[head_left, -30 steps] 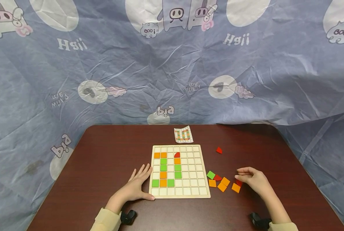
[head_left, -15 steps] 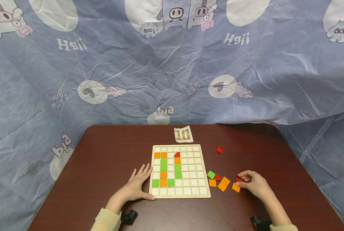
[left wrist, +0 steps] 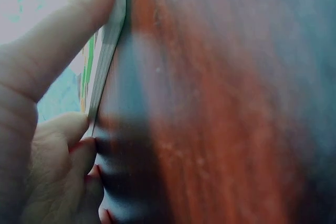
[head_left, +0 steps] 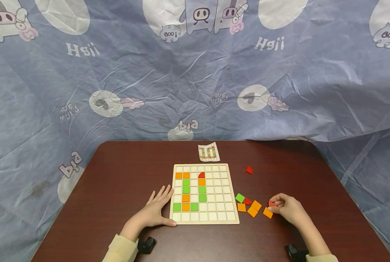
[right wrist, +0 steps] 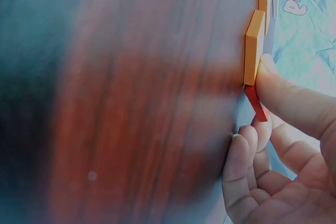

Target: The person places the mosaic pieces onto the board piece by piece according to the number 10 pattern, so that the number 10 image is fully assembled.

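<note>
My left hand (head_left: 153,212) lies beside the wooden grid board (head_left: 221,216), fingers spread, with thumb and fingertips touching its left edge. In the left wrist view the thumb (left wrist: 68,35) presses the board's side (left wrist: 107,51). Right of the board, my right hand (head_left: 290,210) pinches a red quarter-circle tile (head_left: 272,204) between thumb and fingers. The right wrist view shows that red tile (right wrist: 255,103) tilted, one end close to an orange square tile (right wrist: 254,48). Orange, green and one red tile (head_left: 201,175) fill some cells of the board.
Between board and right hand lie a green tile (head_left: 239,198), a red quarter-circle (head_left: 247,201) and several orange squares (head_left: 253,208). Another red quarter-circle (head_left: 249,170) lies farther back. A paper pattern card (head_left: 209,152) rests behind the board. A patterned cloth (head_left: 195,72) hangs beyond the table.
My right hand has lowered slightly and its fingers have closed on the red quarter-circle tile, which now shows between them. The left hand stays at the board's edge.
</note>
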The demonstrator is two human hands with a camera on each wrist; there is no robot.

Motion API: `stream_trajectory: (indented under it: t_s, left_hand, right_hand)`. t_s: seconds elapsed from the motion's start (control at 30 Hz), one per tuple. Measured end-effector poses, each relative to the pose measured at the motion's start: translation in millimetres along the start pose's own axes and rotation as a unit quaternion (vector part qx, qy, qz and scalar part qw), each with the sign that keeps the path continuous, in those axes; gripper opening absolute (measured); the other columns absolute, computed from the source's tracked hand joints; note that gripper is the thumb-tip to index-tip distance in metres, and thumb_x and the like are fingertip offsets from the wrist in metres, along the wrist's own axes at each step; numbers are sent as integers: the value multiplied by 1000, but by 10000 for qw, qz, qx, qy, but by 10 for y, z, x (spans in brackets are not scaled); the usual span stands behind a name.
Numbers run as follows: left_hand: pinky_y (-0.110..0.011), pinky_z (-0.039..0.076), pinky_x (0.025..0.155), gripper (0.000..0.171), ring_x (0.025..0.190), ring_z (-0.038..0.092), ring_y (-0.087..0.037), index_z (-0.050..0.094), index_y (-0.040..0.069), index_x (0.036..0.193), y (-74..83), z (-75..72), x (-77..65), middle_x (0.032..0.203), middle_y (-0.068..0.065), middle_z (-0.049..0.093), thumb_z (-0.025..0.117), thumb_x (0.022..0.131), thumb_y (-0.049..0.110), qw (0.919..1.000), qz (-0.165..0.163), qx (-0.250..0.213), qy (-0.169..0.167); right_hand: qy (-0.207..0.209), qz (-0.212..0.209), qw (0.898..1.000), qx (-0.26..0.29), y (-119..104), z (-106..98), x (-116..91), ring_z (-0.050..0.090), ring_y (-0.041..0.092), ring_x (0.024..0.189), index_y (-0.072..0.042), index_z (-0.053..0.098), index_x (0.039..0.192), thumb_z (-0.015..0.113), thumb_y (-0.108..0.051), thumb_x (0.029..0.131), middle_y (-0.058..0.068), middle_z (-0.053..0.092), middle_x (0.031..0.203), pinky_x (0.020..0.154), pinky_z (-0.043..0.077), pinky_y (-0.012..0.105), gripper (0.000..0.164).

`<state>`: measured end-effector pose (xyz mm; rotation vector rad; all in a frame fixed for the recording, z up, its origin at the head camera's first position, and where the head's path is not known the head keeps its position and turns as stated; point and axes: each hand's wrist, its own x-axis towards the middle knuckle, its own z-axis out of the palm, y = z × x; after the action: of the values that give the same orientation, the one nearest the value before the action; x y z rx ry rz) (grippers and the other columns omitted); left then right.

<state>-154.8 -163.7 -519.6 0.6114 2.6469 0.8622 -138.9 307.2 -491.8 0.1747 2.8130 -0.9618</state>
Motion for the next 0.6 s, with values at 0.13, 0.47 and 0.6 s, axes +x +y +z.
stream_trajectory:
  t_s: [0.13, 0.47, 0.6]
  left_hand:
    - [-64, 2, 119, 119, 153, 7, -38, 20, 5, 157, 25, -16, -5, 165, -18, 13, 87, 69, 48, 10000, 32, -8, -11]
    - [-62, 2, 120, 118, 153, 7, -37, 19, 5, 157, 21, -16, -1, 165, -17, 12, 86, 70, 48, 10000, 5, 6, -49]
    - [-63, 1, 120, 118, 153, 6, -37, 19, 5, 157, 16, -18, -4, 165, -17, 11, 86, 70, 48, 10000, 2, -66, -72]
  right_hand:
    - [23, -11, 10000, 38, 25, 10, 4, 55, 15, 75, -3, 68, 100, 81, -19, 79, 4, 63, 87, 64, 44, 28, 29]
    - [29, 10, 9996, 297, -51, 12, 7, 57, 13, 72, -3, 70, 100, 77, -20, 84, 1, 66, 82, 63, 45, 27, 24]
    - [29, -188, 9989, 421, -172, 38, 17, 58, 14, 72, -2, 71, 103, 74, -20, 88, 2, 67, 83, 61, 48, 25, 23]
